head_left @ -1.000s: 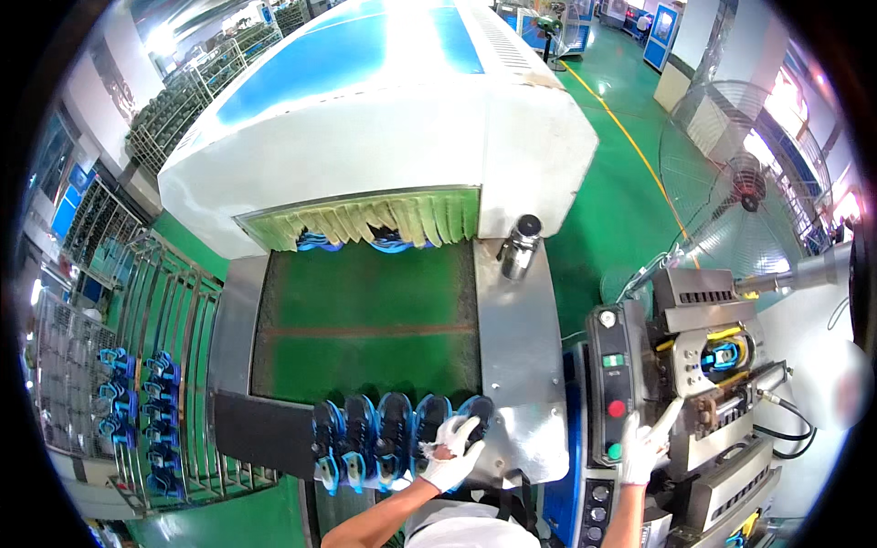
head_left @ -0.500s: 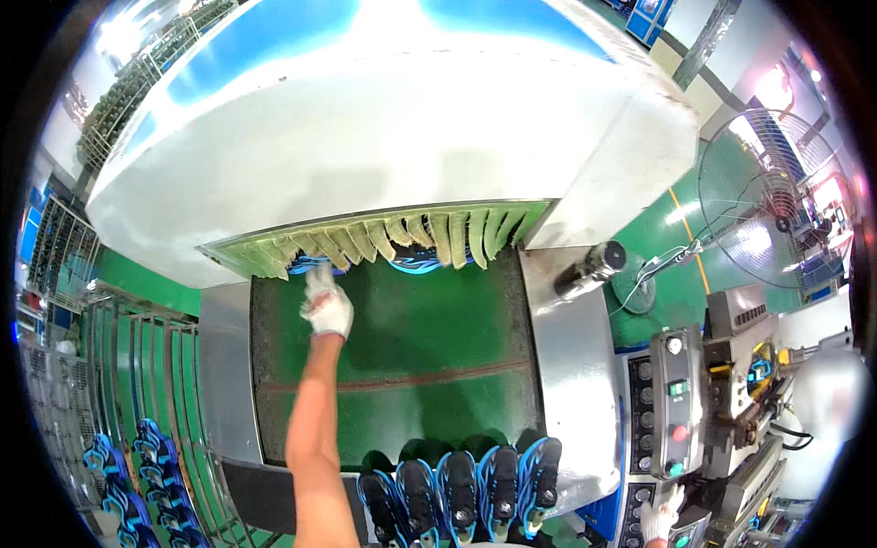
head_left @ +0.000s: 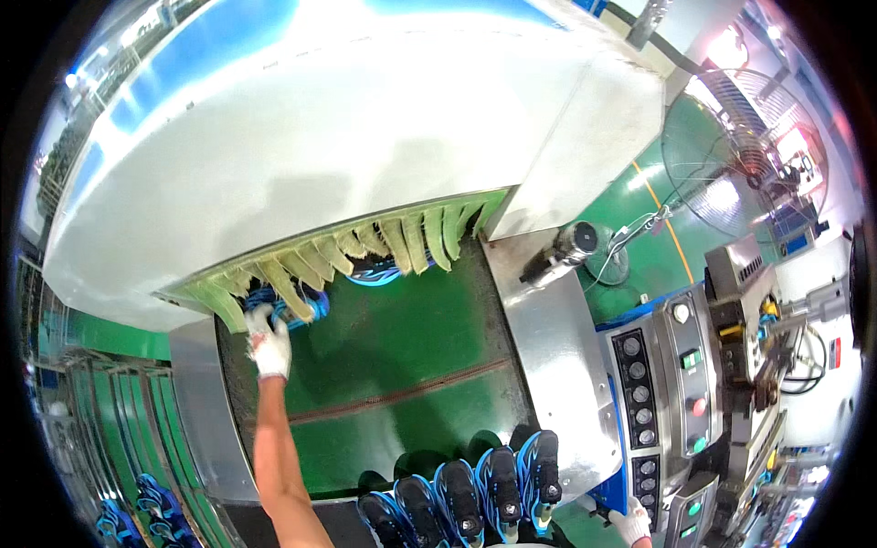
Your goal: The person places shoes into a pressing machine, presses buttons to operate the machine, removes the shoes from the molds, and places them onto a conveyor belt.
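Observation:
In a white glove, my left hand (head_left: 269, 352) reaches forward over the green belt (head_left: 402, 342) to the machine's opening. Its fingers are closed on the near edge of a blue-and-black shoe (head_left: 315, 306), which sits partly under the hanging fabric strips (head_left: 315, 260). Farther right, a second blue-and-black shoe (head_left: 376, 272) shows below the strips. My right hand (head_left: 630, 522), also gloved, is low at the right beside the control panel (head_left: 690, 374). Its fingers are apart and it holds nothing.
Several black shoes with blue trim (head_left: 457, 498) stand in a row at the belt's near end. A metal cylinder (head_left: 575, 242) sits on the right-hand steel ledge (head_left: 557, 356). Beyond are a large fan (head_left: 744, 160) and machinery. Racks (head_left: 137, 411) with more shoes stand left.
The view has shifted and tilted. My left hand has drawn the left shoe toward me, so more of it shows below the strips. My right hand is still low at the right.

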A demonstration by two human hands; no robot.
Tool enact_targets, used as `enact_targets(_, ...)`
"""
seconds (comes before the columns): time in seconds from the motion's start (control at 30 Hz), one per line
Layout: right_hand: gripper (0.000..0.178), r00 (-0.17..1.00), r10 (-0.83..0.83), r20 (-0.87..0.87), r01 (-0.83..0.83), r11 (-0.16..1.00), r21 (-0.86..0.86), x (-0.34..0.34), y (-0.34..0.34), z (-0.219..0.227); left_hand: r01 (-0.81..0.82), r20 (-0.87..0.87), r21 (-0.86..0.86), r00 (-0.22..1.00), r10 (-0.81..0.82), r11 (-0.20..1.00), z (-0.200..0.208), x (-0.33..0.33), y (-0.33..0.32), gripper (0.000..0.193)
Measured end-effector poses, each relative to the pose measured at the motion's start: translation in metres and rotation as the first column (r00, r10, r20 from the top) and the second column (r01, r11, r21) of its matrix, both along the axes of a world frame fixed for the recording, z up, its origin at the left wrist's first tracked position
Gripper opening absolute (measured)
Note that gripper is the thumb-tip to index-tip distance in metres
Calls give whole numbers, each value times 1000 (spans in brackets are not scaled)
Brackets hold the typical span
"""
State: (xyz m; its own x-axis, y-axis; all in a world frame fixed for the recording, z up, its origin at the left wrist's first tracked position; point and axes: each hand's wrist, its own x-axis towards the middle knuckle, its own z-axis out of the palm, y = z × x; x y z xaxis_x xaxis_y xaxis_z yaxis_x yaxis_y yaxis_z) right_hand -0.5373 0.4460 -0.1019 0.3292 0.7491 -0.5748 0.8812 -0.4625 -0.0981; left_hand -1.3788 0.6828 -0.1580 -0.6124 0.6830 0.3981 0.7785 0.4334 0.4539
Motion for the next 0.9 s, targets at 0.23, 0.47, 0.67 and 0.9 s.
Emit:
enact_targets(0.23,86,849,233,-474,-177,971,160,-169,74,79,495,211,10,848,-486,869,72,255,-85,19)
enact_targets(0.47,71,836,412,-363,-169,822,543,-134,74,59,982,382,103,107,-918,158,161,540,-125,28)
enact_targets(0.67,47,231,-191,-954,778,626,63,17,-41,109,896,51,275,-376,-925,-349,256,722,-123,50)
enact_targets(0.9,41,-230,232,-945,968,-45,-246,88,-171,134,829,470,477,-521,-712,-292,242,911,-142,50)
